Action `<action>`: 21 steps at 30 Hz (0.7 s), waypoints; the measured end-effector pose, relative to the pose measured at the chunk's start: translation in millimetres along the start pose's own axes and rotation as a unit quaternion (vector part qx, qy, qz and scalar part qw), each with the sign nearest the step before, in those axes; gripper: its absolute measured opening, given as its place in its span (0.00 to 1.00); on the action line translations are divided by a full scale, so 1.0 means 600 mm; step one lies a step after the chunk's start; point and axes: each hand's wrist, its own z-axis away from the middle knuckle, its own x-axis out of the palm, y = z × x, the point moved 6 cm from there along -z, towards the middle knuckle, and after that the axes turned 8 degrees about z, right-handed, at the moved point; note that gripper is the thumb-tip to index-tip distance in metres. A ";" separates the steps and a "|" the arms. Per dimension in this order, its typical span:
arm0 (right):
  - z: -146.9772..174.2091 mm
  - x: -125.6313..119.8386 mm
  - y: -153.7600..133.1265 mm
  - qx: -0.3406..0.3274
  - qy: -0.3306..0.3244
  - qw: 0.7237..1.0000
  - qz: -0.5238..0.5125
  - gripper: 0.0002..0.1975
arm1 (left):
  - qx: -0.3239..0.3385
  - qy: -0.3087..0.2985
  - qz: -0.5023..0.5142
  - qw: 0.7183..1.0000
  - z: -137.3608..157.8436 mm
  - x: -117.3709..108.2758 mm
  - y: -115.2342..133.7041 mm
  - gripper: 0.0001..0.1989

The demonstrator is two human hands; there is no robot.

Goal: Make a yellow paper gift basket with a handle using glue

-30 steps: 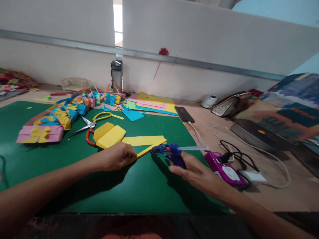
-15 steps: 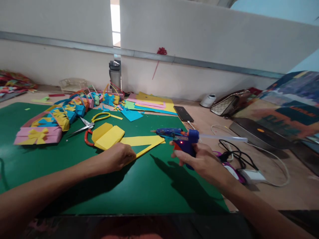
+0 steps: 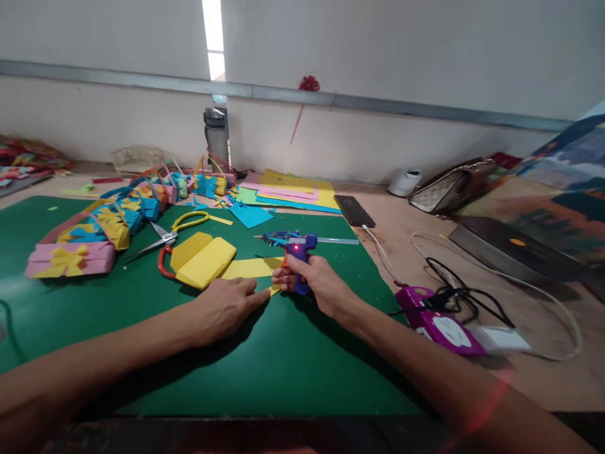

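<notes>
My right hand (image 3: 317, 282) is closed around the grip of a blue hot glue gun (image 3: 299, 249) with a red light lit. Its nozzle points left, and a clear glue stick sticks out behind. My left hand (image 3: 225, 309) presses a narrow yellow paper strip (image 3: 275, 289) to the green mat, fingers close together and covering most of it. A wider yellow strip (image 3: 250, 268) lies just beyond both hands. Beside my left hand sits a folded yellow paper box (image 3: 207, 261) with a raised flap. It partly covers scissors (image 3: 165, 235) with one yellow and one red handle loop.
Finished paper baskets (image 3: 70, 260) with bows stand in a row at left. Coloured sheets (image 3: 293, 192), a phone (image 3: 354, 211) and a bottle (image 3: 216, 139) are at the back. A purple power strip (image 3: 439, 321) with tangled cables lies right of the green mat (image 3: 302, 372).
My right hand has brought the glue gun left and closer to my left hand. My left hand's fingers have straightened along the narrow strip. The view has shifted slightly.
</notes>
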 end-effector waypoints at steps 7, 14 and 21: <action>0.000 0.005 0.008 -0.010 -0.004 0.999 0.031 0.07 | -0.017 0.000 -0.012 1.000 -0.004 0.001 0.009 0.17; 0.010 0.005 0.003 -0.036 0.007 0.996 0.079 0.07 | -0.021 0.015 -0.018 1.000 0.013 0.005 0.008 0.18; 0.012 0.003 0.003 -0.050 0.005 0.994 0.100 0.08 | -0.057 0.033 -0.023 0.998 0.062 0.006 0.008 0.15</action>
